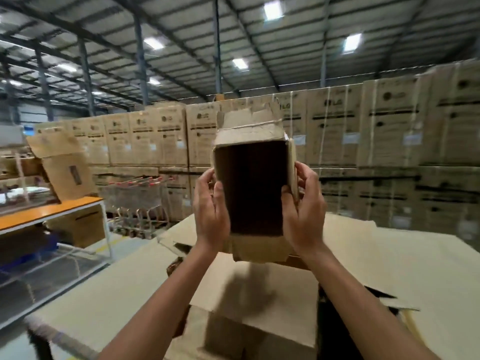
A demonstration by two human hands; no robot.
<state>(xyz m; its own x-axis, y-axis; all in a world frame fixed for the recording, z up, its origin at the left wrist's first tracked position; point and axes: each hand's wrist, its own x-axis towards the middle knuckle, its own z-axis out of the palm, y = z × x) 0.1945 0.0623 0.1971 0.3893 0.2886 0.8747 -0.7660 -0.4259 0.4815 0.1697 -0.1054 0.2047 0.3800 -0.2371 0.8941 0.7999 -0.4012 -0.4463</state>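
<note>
Though motion blurs it, open carton (pixel 253 188) seems empty.

Both hands up holding a small carton (pixel 253 188) at chest height, open end facing the camera, inside dark. Left hand (pixel 210 211) grips its left wall, thumb on the front edge. Right hand (pixel 302 211) grips the right wall, fingers curled round the side flap (pixel 293 167). Top flap (pixel 249 126) sticks up, creased and torn; bottom flap (pixel 259 248) hangs down. Below: big flat cardboard sheets (pixel 389 268) and another box (pixel 259 320). Left: orange-topped table (pixel 52 211) with an open box (pixel 65 167) on it, trolleys (pixel 140 201) behind. Back wall: stacked LG cartons (pixel 389 131). Picture is motion-blurred.
</note>
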